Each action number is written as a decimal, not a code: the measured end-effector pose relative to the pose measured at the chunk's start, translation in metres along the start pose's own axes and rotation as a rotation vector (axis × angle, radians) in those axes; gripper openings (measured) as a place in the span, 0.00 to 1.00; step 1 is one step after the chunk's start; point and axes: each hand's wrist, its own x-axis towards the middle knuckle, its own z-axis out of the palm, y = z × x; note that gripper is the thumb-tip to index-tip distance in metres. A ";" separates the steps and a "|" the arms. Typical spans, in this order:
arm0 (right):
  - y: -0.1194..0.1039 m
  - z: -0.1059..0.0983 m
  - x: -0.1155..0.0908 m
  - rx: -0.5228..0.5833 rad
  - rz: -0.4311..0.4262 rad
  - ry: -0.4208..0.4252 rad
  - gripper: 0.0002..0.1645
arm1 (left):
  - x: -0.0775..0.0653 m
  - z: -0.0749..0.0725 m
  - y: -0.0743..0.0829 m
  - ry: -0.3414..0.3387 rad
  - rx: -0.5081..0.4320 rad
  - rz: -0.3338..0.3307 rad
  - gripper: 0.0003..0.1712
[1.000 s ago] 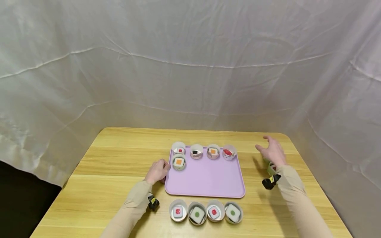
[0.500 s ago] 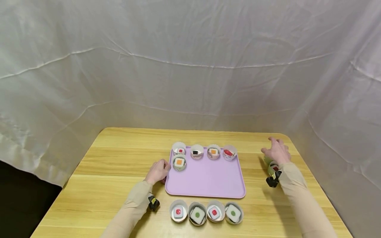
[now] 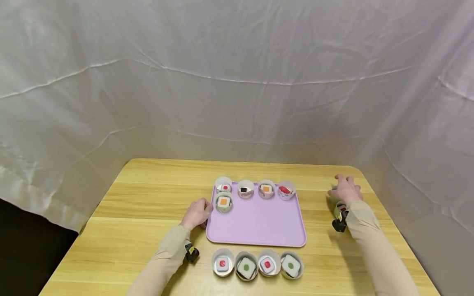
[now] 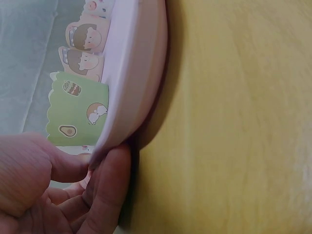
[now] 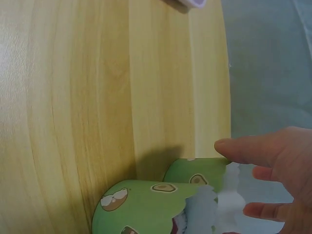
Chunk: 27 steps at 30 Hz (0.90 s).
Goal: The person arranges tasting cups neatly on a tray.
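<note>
My left hand (image 3: 197, 213) pinches the left rim of the lilac tray (image 3: 259, 243) between thumb and fingers, as the left wrist view shows closely. At the right side of the table, my right hand (image 3: 346, 190) reaches over the farther of two green paper cups with avocado prints. In the right wrist view the thumb tip overlaps the rim of that far green cup (image 5: 212, 168), while the other fingers are spread over its mouth. The nearer green cup (image 5: 146, 200) holds a toy sushi piece with a dark red centre. Contents of the far cup are hidden.
On the tray, several paper cups with toy sushi line the back edge, including a pink cup (image 3: 266, 190); a green cup (image 3: 224, 205) sits in front at left. Between tray and viewer stands a row of several cups, one a white cup (image 3: 223, 271). Grey curtain (image 3: 237, 102) surrounds the table.
My right hand has shifted to the right and lowered onto the far green cup. The left hand keeps its place at the tray rim.
</note>
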 end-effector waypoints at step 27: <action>0.008 0.004 0.011 -0.059 -0.031 -0.102 0.37 | 0.001 0.001 -0.001 0.000 -0.001 0.002 0.10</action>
